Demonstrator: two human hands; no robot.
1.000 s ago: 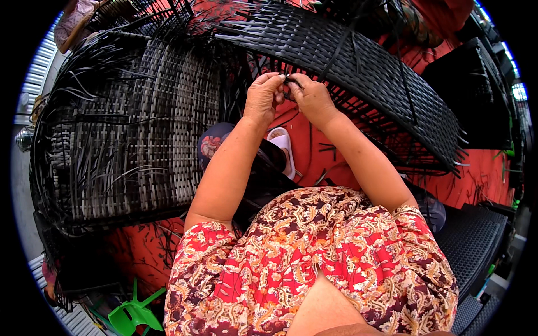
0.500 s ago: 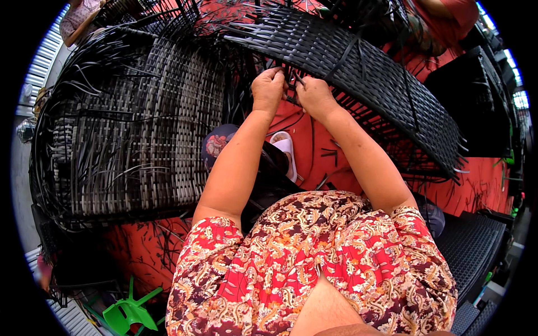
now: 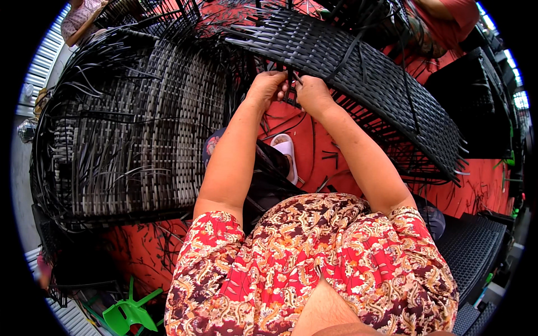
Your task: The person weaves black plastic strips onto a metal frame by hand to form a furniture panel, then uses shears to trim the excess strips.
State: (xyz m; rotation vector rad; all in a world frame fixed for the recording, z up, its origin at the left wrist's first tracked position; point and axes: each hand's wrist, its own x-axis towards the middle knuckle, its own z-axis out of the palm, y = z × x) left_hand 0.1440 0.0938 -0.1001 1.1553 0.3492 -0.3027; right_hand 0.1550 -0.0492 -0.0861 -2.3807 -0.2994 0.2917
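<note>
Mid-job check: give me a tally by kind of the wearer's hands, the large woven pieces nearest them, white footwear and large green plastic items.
Wearer's hands: 2 (left hand, right hand)
Large woven pieces: 2 (grey-and-black piece, black piece)
White sandal: 1
Green plastic item: 1
Total: 6

Decent soft light mid-frame, but the fisheye rim is rough

Red floor pops, the white slipper is nearly blown out, and the curved woven panel gets a greyish sheen, while the dark block at right sinks into near-solid black. Worst glare's at both side rims, with bluish fringing by the ribbed panel; edges bow there, corners go full black, small stuff turns mushy. Left hand and right hand look reasonably crisp, though the dark strip kinda melts into the shadows.
</note>
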